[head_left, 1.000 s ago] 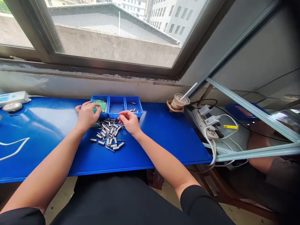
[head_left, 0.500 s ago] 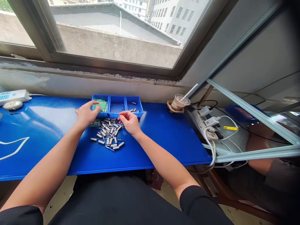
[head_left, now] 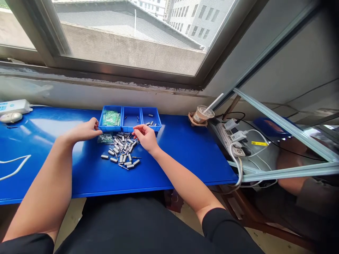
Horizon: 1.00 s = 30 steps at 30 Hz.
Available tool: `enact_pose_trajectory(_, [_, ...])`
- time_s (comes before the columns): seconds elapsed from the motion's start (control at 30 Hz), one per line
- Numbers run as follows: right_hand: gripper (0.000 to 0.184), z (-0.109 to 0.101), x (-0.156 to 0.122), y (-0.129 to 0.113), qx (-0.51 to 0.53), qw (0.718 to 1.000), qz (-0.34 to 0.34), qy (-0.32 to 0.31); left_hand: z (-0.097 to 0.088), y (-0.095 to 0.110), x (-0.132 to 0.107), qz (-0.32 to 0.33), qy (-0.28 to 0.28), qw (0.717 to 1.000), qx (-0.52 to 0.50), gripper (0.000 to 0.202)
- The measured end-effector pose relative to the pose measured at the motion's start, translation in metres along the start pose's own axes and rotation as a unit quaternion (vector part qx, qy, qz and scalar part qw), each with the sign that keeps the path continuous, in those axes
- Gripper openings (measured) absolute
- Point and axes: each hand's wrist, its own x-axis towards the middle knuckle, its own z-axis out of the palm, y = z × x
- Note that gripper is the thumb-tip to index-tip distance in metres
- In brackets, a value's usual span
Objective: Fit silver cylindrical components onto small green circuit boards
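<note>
The right grip (head_left: 146, 138) partly hides the metal pieces (head_left: 122, 148), its hold unclear.

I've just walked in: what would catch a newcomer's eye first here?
Probably the loose heap of small silver-and-black metallic-looking pieces on the shiny blue tabletop, with the bare right hand's grip at its upper right edge. Just beyond the heap stand three blue plastic bins, the leftmost holding bright green pieces. Farther right, near the wall, sits a clear cup of light-brown drink with a white straw.
</note>
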Motion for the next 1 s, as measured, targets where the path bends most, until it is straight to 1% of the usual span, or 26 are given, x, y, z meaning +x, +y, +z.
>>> enact_pose_trajectory(0.1, [0.006,0.0,0.0,0.0,0.002,1.0,0.002,-0.002,0.003,-0.002,0.002,0.021,-0.016,1.0,-0.01,0.065])
enact_pose_trajectory(0.17, [0.007,-0.001,0.0,0.0,0.001,1.0,0.0,-0.004,0.005,-0.004,0.006,0.019,-0.013,1.0,-0.014,0.072])
enact_pose_trajectory(0.23, [0.008,-0.001,0.0,0.001,-0.001,1.0,-0.002,-0.006,0.005,-0.008,0.01,0.017,-0.02,0.999,-0.029,0.073])
enact_pose_trajectory(0.27, [0.009,-0.002,0.0,0.002,-0.002,1.0,-0.003,-0.007,0.005,-0.011,0.012,0.026,-0.03,0.999,-0.036,0.07])
enact_pose_trajectory(0.33, [0.01,-0.002,0.0,0.003,-0.004,1.0,-0.004,-0.009,0.004,-0.018,0.017,0.038,-0.065,0.996,-0.047,0.055])
enact_pose_trajectory(0.4, [0.011,-0.002,0.001,0.004,-0.004,1.0,-0.005,-0.008,0.004,-0.024,0.021,0.043,-0.078,0.995,-0.039,0.045])
enact_pose_trajectory(0.57, [0.011,-0.002,0.0,0.003,-0.001,1.0,-0.007,-0.009,0.008,-0.032,0.031,0.066,-0.039,0.997,-0.004,0.025])
enact_pose_trajectory(0.63, [0.01,-0.002,0.0,0.002,0.0,1.0,-0.007,-0.009,0.008,-0.033,0.031,0.075,-0.046,0.996,-0.012,0.02])
enact_pose_trajectory(0.67, [0.009,-0.002,0.0,0.002,0.0,1.0,-0.006,-0.009,0.007,-0.033,0.03,0.079,-0.06,0.995,-0.019,0.019])
enact_pose_trajectory(0.77, [0.012,-0.003,0.0,0.003,-0.001,1.0,-0.007,-0.008,0.001,-0.028,0.02,0.107,-0.122,0.986,-0.042,0.027])
enact_pose_trajectory(0.87, [0.019,-0.002,0.0,0.003,0.003,1.0,-0.013,-0.014,-0.005,-0.015,0.005,0.143,-0.154,0.974,-0.087,0.04])
enact_pose_trajectory(0.9, [0.022,-0.002,0.0,0.002,0.008,1.0,-0.014,-0.02,-0.005,-0.008,0.0,0.15,-0.153,0.97,-0.114,0.043])
enact_pose_trajectory(0.93, [0.026,-0.002,0.0,0.002,0.014,0.999,-0.015,-0.027,-0.004,0.0,-0.004,0.159,-0.14,0.967,-0.143,0.046])
enact_pose_trajectory(1.0, [0.033,-0.001,-0.001,0.0,0.026,0.999,-0.02,-0.041,0.003,0.017,-0.011,0.184,-0.086,0.957,-0.206,0.051])
